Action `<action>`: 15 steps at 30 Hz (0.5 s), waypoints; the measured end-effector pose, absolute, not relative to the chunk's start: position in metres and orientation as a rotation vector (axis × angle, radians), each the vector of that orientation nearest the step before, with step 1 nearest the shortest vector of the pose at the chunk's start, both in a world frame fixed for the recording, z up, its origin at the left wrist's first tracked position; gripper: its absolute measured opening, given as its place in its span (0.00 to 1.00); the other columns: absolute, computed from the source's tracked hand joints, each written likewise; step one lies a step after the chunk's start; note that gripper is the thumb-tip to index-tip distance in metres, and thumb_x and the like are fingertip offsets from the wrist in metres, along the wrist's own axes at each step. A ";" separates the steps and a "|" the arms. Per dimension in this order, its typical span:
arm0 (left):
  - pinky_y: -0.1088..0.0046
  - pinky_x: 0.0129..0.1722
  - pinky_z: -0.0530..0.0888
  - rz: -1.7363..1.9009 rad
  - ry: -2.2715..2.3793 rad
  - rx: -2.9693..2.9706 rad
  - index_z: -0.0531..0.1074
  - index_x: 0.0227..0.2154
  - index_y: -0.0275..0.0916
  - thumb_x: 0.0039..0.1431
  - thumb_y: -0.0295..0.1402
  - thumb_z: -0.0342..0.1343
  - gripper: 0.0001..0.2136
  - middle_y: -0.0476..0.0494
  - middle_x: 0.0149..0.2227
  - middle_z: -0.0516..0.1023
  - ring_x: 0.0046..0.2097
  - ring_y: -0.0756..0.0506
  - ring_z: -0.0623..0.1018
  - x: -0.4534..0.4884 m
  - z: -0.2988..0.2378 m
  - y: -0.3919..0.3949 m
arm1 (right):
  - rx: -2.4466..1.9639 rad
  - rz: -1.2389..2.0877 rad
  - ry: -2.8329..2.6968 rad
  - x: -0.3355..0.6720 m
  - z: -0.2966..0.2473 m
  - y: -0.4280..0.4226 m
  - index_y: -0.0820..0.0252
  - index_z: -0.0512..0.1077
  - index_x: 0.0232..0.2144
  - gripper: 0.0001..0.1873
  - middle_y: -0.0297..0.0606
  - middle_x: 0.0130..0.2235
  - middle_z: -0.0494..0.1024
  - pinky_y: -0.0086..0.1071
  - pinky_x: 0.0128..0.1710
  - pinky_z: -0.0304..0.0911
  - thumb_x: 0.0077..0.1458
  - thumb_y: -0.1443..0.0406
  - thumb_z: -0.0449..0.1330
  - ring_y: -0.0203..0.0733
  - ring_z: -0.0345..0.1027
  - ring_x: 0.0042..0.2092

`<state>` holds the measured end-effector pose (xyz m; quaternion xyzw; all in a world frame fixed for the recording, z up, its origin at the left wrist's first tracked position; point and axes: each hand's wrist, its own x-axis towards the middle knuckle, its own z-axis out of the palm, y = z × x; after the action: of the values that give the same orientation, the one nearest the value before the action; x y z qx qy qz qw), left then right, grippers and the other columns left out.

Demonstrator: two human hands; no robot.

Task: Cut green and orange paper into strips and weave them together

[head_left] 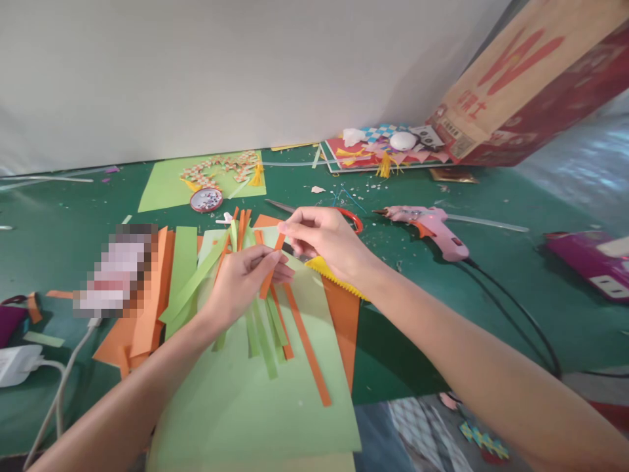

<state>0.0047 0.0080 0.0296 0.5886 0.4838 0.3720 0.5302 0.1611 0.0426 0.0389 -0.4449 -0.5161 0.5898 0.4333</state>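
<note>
A short orange paper strip point(266, 287) is pinched between the fingertips of my left hand point(246, 278) and my right hand point(327, 239), with my right fingers at its upper end. Beneath them lies a pale green paper sheet point(255, 419). Several green paper strips point(253, 334) and a longer orange strip point(308, 347) are spread on that sheet, partly covered by my left hand. Behind my right hand are scissors point(351, 219) with red handles, partly hidden. A yellow piece with a toothed edge point(344, 282) lies under my right wrist.
On the right, a pink glue gun point(430, 226) trails a black cable. A phone point(118, 272), blurred out, lies left beside orange paper point(152, 301). Farther back are a small round dish point(206, 200), a beaded craft point(221, 167) and a paper bag point(515, 85).
</note>
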 end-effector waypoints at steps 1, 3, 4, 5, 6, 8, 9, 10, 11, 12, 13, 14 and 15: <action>0.70 0.39 0.79 0.888 1.156 1.401 0.73 0.30 0.36 0.59 0.41 0.56 0.12 0.43 0.29 0.82 0.32 0.46 0.82 0.005 0.029 0.008 | -1.118 1.458 -1.274 0.162 0.039 0.043 0.62 0.66 0.19 0.14 0.28 0.15 0.64 0.25 0.17 0.45 0.52 0.66 0.64 0.25 0.52 0.17; 0.70 0.39 0.79 0.884 1.159 1.397 0.73 0.30 0.36 0.59 0.41 0.55 0.12 0.42 0.30 0.82 0.33 0.46 0.82 0.004 0.029 0.008 | -1.126 1.437 -1.252 0.164 0.040 0.045 0.62 0.67 0.20 0.14 0.28 0.16 0.65 0.25 0.17 0.45 0.51 0.65 0.66 0.25 0.51 0.17; 0.70 0.39 0.79 0.877 1.160 1.398 0.74 0.30 0.36 0.59 0.41 0.55 0.13 0.42 0.30 0.82 0.33 0.46 0.82 0.004 0.028 0.008 | -1.122 1.426 -1.245 0.165 0.040 0.046 0.62 0.67 0.20 0.13 0.28 0.16 0.65 0.25 0.17 0.44 0.51 0.65 0.66 0.25 0.51 0.17; 0.70 0.39 0.79 0.870 1.162 1.399 0.74 0.30 0.36 0.59 0.41 0.55 0.13 0.42 0.30 0.82 0.33 0.46 0.82 0.004 0.028 0.008 | -1.113 1.413 -1.241 0.166 0.040 0.047 0.62 0.68 0.20 0.13 0.28 0.16 0.65 0.25 0.17 0.44 0.51 0.65 0.66 0.25 0.52 0.17; 0.69 0.39 0.79 0.862 1.164 1.402 0.74 0.30 0.36 0.59 0.41 0.55 0.13 0.42 0.30 0.82 0.33 0.46 0.82 0.004 0.027 0.008 | -1.102 1.401 -1.239 0.167 0.040 0.048 0.62 0.68 0.20 0.12 0.28 0.17 0.65 0.25 0.17 0.44 0.51 0.66 0.65 0.25 0.53 0.18; 0.68 0.39 0.79 0.845 1.165 1.407 0.74 0.30 0.36 0.59 0.42 0.56 0.13 0.42 0.31 0.82 0.33 0.45 0.82 0.003 0.027 0.009 | -1.080 1.375 -1.243 0.169 0.039 0.050 0.62 0.68 0.21 0.12 0.28 0.17 0.65 0.26 0.17 0.45 0.52 0.67 0.65 0.26 0.54 0.19; 0.68 0.39 0.79 0.841 1.167 1.410 0.74 0.30 0.37 0.58 0.42 0.56 0.13 0.42 0.31 0.82 0.33 0.45 0.82 0.003 0.027 0.009 | -1.071 1.362 -1.246 0.169 0.039 0.051 0.62 0.68 0.20 0.12 0.28 0.17 0.65 0.26 0.17 0.45 0.52 0.67 0.65 0.26 0.55 0.19; 0.68 0.39 0.79 0.839 1.170 1.414 0.74 0.30 0.37 0.58 0.43 0.56 0.13 0.42 0.30 0.82 0.33 0.45 0.82 0.003 0.027 0.009 | -1.064 1.353 -1.248 0.170 0.039 0.051 0.61 0.68 0.20 0.12 0.28 0.17 0.65 0.26 0.18 0.45 0.51 0.66 0.65 0.26 0.55 0.19; 0.68 0.39 0.79 0.842 1.173 1.419 0.74 0.30 0.37 0.58 0.43 0.56 0.13 0.42 0.30 0.82 0.32 0.45 0.82 0.003 0.027 0.009 | -1.058 1.349 -1.250 0.170 0.039 0.052 0.61 0.68 0.20 0.13 0.28 0.18 0.65 0.26 0.18 0.45 0.51 0.65 0.66 0.26 0.55 0.20; 0.68 0.39 0.79 0.850 1.176 1.422 0.74 0.30 0.37 0.58 0.43 0.56 0.13 0.43 0.30 0.82 0.32 0.45 0.82 0.003 0.027 0.009 | -1.052 1.349 -1.249 0.170 0.039 0.052 0.61 0.68 0.20 0.13 0.28 0.18 0.65 0.26 0.18 0.45 0.50 0.64 0.66 0.26 0.55 0.20; 0.68 0.39 0.79 0.860 1.177 1.426 0.74 0.29 0.37 0.58 0.44 0.56 0.13 0.43 0.29 0.82 0.32 0.45 0.82 0.003 0.027 0.009 | -1.048 1.354 -1.247 0.170 0.039 0.052 0.61 0.68 0.21 0.13 0.29 0.18 0.65 0.26 0.17 0.45 0.50 0.62 0.67 0.26 0.55 0.20; 0.68 0.39 0.79 0.869 1.176 1.428 0.74 0.30 0.37 0.57 0.44 0.57 0.14 0.43 0.29 0.82 0.32 0.45 0.82 0.003 0.027 0.009 | -1.048 1.369 -1.248 0.170 0.040 0.052 0.61 0.68 0.21 0.14 0.29 0.19 0.66 0.26 0.17 0.44 0.49 0.61 0.67 0.26 0.55 0.20; 0.68 0.39 0.79 0.876 1.175 1.425 0.74 0.30 0.37 0.57 0.45 0.57 0.14 0.43 0.30 0.82 0.32 0.45 0.82 0.004 0.027 0.008 | -1.055 1.393 -1.259 0.170 0.041 0.052 0.61 0.68 0.21 0.15 0.29 0.19 0.66 0.26 0.17 0.44 0.48 0.59 0.68 0.26 0.55 0.19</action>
<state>0.0035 0.0085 0.0273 0.5949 0.4905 0.3657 0.5213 0.1703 0.0518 0.0406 -0.4311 -0.5146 0.5695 0.4742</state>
